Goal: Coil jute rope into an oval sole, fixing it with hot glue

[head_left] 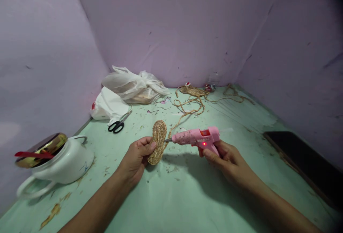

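Between the thumb and fingers of my left hand (140, 154) is an oval coil of braided straw rope (159, 136), held up on its edge above the table. My right hand (225, 158) is wrapped round the handle of a pink hot glue gun (197, 137), whose red light glows. The gun's metal nozzle points left and meets the coil's right side; whether glue is coming out cannot be made out. From the coil a loose length of braided rope (184, 116) trails back across the table.
Black-handled scissors (117, 126) lie beside white tissue (109, 104). A plastic bag (136, 85) rests against the back wall, left of a rope bundle (193, 90). At left stands a white teapot-shaped vessel (63, 161); at right, a dark flat slab (302, 165). Walls enclose the green table (171, 204).
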Available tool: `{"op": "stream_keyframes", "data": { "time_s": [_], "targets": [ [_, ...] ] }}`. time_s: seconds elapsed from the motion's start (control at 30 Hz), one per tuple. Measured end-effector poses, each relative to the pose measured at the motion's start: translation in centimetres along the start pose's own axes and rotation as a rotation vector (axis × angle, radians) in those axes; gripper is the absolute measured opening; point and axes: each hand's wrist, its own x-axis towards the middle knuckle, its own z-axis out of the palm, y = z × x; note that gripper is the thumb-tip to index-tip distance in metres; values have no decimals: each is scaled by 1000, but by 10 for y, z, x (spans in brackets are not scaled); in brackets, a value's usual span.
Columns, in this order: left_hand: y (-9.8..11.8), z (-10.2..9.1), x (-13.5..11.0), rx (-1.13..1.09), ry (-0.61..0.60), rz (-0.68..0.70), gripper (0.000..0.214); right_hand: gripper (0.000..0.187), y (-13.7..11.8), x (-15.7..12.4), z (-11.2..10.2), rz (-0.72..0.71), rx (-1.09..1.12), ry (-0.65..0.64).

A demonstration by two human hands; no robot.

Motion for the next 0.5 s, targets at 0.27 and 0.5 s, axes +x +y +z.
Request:
{"op": "stream_keyframes", "data": {
  "time_s": [0.27, 0.5],
  "targets": [
    [-2, -1, 2, -9, 13, 5, 44, 21, -5, 1, 0, -46, 6, -39],
    [-1, -1, 2, 4, 14, 17, 43, 18, -4, 0, 0, -54, 37, -81]
  ]
}}
